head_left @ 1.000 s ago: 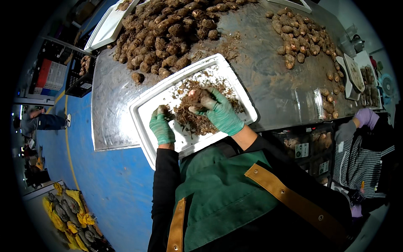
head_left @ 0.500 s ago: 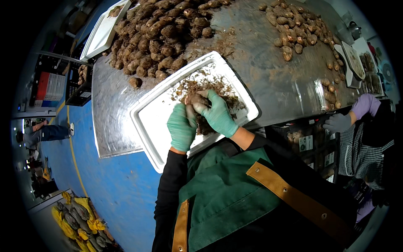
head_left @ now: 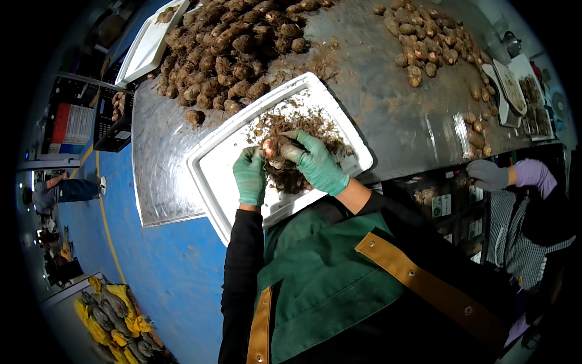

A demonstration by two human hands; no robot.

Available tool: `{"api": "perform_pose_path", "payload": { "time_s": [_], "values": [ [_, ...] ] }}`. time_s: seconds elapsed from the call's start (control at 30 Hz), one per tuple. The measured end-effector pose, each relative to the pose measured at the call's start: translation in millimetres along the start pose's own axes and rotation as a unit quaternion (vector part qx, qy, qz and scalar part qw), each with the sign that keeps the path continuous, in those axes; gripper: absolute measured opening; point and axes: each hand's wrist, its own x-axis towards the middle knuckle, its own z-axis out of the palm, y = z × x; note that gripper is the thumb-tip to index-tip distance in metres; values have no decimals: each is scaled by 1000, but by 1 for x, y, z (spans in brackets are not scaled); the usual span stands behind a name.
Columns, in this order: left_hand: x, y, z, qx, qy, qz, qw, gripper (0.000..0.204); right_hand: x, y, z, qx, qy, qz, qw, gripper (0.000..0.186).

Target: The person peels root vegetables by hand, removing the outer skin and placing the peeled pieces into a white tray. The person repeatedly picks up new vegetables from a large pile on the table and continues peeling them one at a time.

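Observation:
My left hand [head_left: 248,177], in a green glove, has its fingers curled against the left side of a brown, hairy tuber [head_left: 272,147] with a pinkish end. My right hand [head_left: 318,167], gloved alike, grips the same tuber from the right, thumb and fingers around it. Both hands are over a white rectangular tray [head_left: 211,192] strewn with brown root fibres and peelings [head_left: 301,124], most of them beneath and behind the tuber.
The metal table [head_left: 156,170] holds a big heap of tubers [head_left: 224,51], a second pile [head_left: 418,39], another white tray [head_left: 145,45] and a scale [head_left: 509,97]. A co-worker's gloved hands [head_left: 491,175] are at the right, near crates [head_left: 436,206]. Another person [head_left: 66,189] is on the blue floor.
My left hand moved right onto the tuber, then drew slightly left, showing its pinkish end. The co-worker's gloved hands shifted. The view has shifted slightly since a second ago.

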Motion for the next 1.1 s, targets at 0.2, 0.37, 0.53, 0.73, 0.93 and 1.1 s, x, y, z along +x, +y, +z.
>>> {"api": "perform_pose_path", "payload": {
  "time_s": [0.2,0.37,0.53,0.73,0.93,1.1],
  "values": [
    [-27,32,23,63,-5,175,982,22,4,3,4,-93,50,-54,993,32],
    [-21,22,26,129,57,230,963,25,1,11,5,133,67,100,984,28],
    [-14,15,6,-57,9,119,991,30,-8,3,4,164,55,156,973,32],
    [-3,-5,13,298,60,248,920,33,-7,-7,3,254,26,184,949,35],
    [-16,20,-3,-109,-99,37,988,60,11,-23,-16,-60,-52,19,997,49],
    [-21,49,10,-93,-131,120,980,59,12,-15,-15,-182,-58,-99,976,57]
  ]
}}
